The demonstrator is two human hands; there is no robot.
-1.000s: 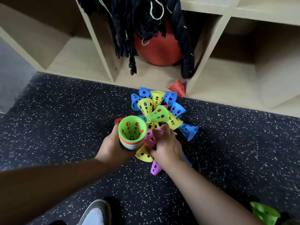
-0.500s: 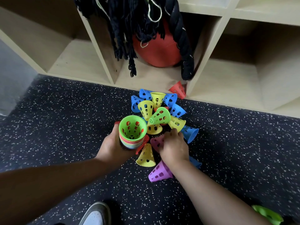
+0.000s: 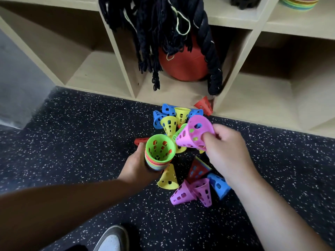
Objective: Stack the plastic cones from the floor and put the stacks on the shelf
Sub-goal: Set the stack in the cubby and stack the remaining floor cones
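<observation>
Black ropes (image 3: pixel 150 24) hang before what looks like a red ball (image 3: pixel 183 67).

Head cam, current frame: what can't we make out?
Head view, all of it.
Cone count in the stack: nested, lower part covered by the left hand.
Fingertips of the right hand on the pink cone: motion blur.
Part of the pile: behind the pink cone and right hand.
Height of the shelf stack: cut by the top edge.
Top of the ball: behind the ropes.

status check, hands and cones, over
Left hand grips stack, green cone topmost. Right hand holds pink cone beside it, not yet nested. Loose cones on floor; nothing between.
</observation>
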